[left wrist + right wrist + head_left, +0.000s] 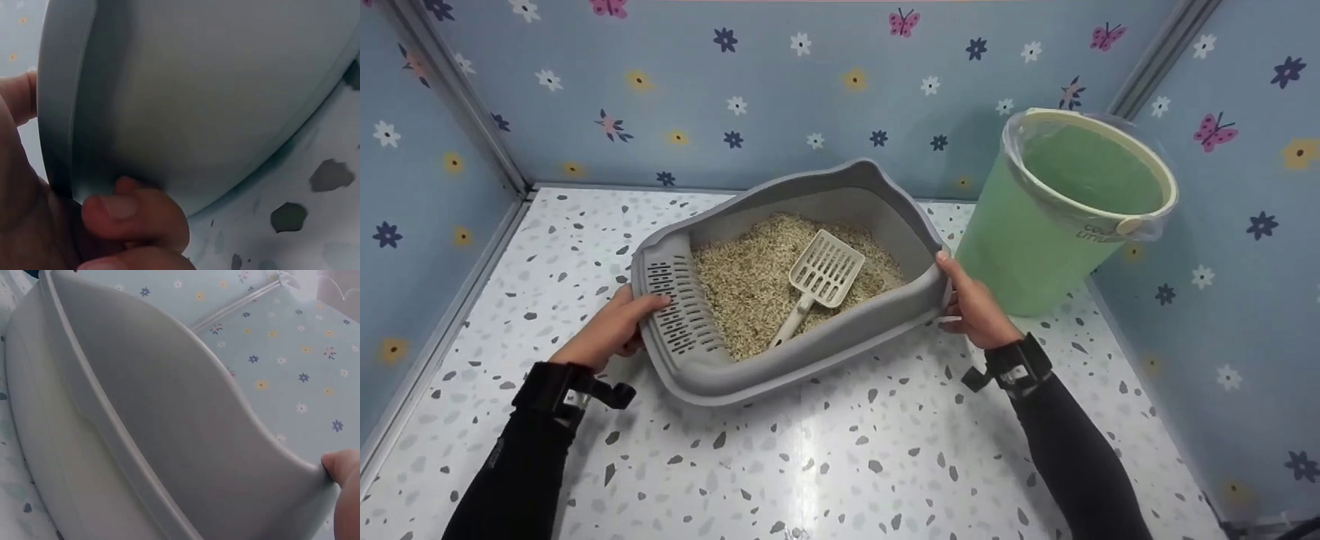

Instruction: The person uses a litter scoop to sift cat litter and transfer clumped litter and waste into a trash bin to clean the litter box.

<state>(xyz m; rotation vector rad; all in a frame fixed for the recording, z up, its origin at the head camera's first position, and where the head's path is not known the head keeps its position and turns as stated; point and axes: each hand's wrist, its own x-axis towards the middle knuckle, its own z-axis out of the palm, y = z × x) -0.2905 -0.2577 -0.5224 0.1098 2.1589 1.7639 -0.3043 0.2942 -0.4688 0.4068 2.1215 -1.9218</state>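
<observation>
A grey litter box (810, 369) stands at an angle on the speckled surface, its slotted end to the left and its high-walled end to the right. Tan granular litter (750, 270) fills much of it. On the litter lies a pale slotted scoop (826, 268), handle toward the near wall. My left hand (611, 326) grips the slotted end, thumb on top and fingers curled beneath the rim (59, 101). At the right end, my right hand (976, 304) holds the wall, its thumb (340, 464) over the top edge; its other fingers are mostly hidden.
A green bin (1020, 247) with a cream rim and clear liner stands at the back right, close beyond the right hand. Flower-patterned panels (780, 90) wall in the back and both sides. White speckled surface (840, 465) stretches in front of the box.
</observation>
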